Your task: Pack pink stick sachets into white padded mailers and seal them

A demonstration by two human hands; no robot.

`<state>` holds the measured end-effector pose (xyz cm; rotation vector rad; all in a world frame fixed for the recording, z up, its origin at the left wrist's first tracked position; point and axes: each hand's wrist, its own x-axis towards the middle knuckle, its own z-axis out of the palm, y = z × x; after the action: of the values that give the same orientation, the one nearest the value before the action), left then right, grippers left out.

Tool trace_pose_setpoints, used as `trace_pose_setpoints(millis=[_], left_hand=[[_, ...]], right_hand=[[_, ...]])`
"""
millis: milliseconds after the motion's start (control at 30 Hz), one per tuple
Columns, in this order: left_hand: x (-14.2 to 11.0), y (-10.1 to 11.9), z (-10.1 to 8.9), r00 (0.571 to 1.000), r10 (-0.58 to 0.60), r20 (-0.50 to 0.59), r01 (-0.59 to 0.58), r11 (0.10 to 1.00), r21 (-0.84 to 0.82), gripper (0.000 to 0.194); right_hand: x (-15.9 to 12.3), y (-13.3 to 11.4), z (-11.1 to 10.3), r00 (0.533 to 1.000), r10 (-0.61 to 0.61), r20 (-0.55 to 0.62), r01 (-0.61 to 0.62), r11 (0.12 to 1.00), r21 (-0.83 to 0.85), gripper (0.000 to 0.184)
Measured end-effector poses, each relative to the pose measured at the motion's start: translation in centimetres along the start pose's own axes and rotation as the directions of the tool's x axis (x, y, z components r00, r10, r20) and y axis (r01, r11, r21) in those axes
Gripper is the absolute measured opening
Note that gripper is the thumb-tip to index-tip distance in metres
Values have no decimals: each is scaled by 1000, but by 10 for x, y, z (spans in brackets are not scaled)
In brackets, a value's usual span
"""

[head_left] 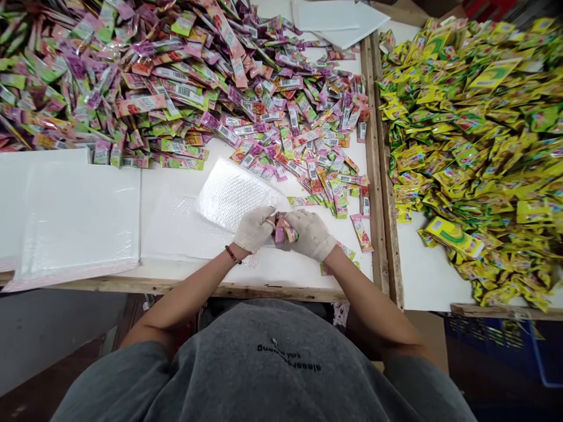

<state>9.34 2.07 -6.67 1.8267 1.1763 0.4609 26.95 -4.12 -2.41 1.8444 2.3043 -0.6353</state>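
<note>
My left hand [255,228], in a white knit glove, is closed at the left side of a small bunch of pink and green stick packets [282,231]. My right hand [311,234], gloved the same way, grips this bunch from the right with its fingers curled over it. The gloves partly hide the packets. A white bubble mailer [233,190] lies tilted on the table just beyond my left hand, its lower right end near the bunch. Whether my left fingers also touch the mailer, I cannot tell.
A big heap of stick packets [176,88] covers the table's back. Flat white mailers [83,211] lie at left, more [338,20] at the back. A wooden divider [380,164] separates a heap of yellow packets [475,129] at right. A wooden edge [281,291] runs along the front.
</note>
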Motion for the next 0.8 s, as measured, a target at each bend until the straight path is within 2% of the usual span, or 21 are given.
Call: trace_pose_setpoints(millis=[67,167,300,400,500,567,667,733,800], left_hand=[[-2,9,-1,997,69,33,-71,995,71,31],[1,24,-1,996,78,53,-84,990,114,25],[6,33,4,996,80,25,-84,948,307,24],[6,27,6,998,66,9,-63,885,461,26],[3,19,7,995,99,5,-87,846,527,29],[1,19,8,988,154,-1,-128,829,545,28],[-2,23,11,970,244,-1,-200,797,570,21],[-1,23,12,960,281,-5,-228,789,570,22],[0,21,13,957,289,-31,-229,814,534,22]], right_hand=[[7,-6,-6,993,109,37,-109,994,18,50],[19,-22,-14,972,216,88,-214,976,-35,42],[27,-32,-17,966,230,119,-225,973,-57,38],[17,-24,-9,976,214,32,-215,975,53,42],[2,-18,5,977,170,-132,-152,978,140,46],[0,-17,15,962,164,-220,-135,981,141,33],[12,-12,27,932,231,-281,-188,967,171,20],[23,-3,32,916,261,-304,-184,948,260,15],[28,8,39,896,264,-358,-106,908,405,9]])
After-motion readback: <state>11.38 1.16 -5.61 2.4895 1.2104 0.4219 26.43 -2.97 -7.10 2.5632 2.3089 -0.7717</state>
